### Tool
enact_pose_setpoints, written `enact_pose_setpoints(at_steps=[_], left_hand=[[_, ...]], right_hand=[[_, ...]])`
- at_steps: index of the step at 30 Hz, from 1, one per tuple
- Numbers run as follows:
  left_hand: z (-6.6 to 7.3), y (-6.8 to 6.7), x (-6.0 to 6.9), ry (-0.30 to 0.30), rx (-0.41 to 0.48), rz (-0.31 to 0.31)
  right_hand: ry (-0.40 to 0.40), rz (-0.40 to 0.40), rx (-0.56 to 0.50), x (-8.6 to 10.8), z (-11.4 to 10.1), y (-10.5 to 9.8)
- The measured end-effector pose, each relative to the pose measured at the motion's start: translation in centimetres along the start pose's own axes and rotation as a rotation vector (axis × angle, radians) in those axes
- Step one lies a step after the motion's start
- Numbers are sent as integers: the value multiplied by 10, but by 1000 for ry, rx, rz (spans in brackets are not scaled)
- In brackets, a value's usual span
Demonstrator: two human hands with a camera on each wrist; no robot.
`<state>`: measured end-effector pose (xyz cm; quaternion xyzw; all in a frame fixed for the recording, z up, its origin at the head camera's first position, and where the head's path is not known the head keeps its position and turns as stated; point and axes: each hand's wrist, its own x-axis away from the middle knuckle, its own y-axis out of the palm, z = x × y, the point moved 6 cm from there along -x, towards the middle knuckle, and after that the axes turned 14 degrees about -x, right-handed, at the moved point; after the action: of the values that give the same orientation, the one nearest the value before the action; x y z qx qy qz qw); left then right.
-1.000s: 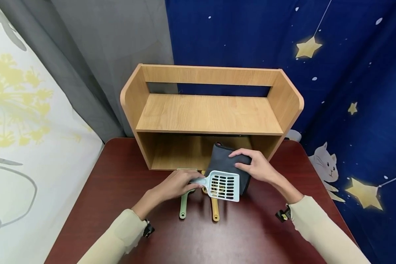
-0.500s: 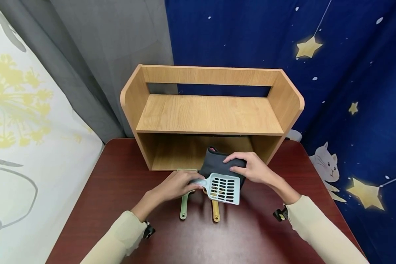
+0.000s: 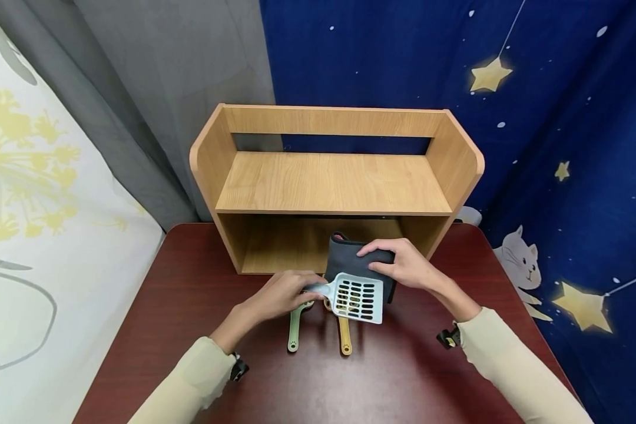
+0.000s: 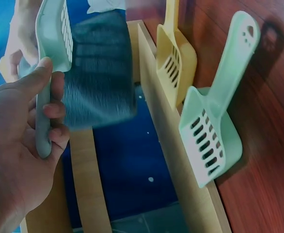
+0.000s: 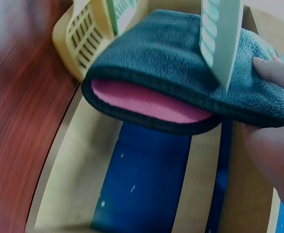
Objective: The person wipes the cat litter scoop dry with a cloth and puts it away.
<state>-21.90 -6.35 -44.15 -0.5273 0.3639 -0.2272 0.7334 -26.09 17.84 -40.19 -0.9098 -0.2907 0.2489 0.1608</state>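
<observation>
Three curtains round back: navy star-print curtain point(image 3: 381, 53), grey curtain point(image 3: 191, 65), white floral-print curtain point(image 3: 100, 259); dark-red wood-grain tabletop point(image 3: 403, 377) before them, light-wood two-tier desktop shelf point(image 3: 334, 182) at its rear. Right hand point(image 3: 407, 266) with thumb and fingers pinching folded charcoal fleece cloth point(image 3: 344, 259), pink inner side showing, at front of lower tier. Left hand point(image 3: 283, 294) curled round handle of pale-blue slotted litter scoop point(image 4: 54, 36), scoop head overlapping cloth in head view; cannot tell if touching. Green litter scoop point(image 4: 218, 104), yellow litter scoop point(image 4: 186, 56) by shelf's front edge, handles outward
</observation>
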Motion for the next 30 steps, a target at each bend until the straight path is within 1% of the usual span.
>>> enact_pose_setpoints(at_steps=[4, 8, 11, 15, 17, 20, 23, 26, 27, 30], left_hand=[[6, 1, -8, -7, -9, -14], [8, 2, -13, -17, -28, -29], [7, 2, -12, -15, -30, -36], [0, 0, -5, -17, -49, -22], [-6, -2, -2, -21, -65, -9], [-15, -5, 2, -35, -72, 6], [-21, -8, 4, -36, -75, 25], [-26, -12, 3, -60, -57, 50], [-27, -13, 3, -71, -48, 65], [-31, -16, 1, -114, -14, 109]], right_hand=[[-48, -1, 24, -16, -3, 14], [-42, -21, 37, -24, -5, 21], [-24, -33, 52, -21, -3, 17], [24, -6, 67, -8, 5, 1], [64, 27, 73, 2, 9, -9], [135, 98, 65, 17, 16, -23], [213, 181, 31, 30, 22, -33], [292, 261, -50, 39, 25, -38], [326, 289, -93, 42, 27, -39], [408, 382, -279, 47, 32, -38]])
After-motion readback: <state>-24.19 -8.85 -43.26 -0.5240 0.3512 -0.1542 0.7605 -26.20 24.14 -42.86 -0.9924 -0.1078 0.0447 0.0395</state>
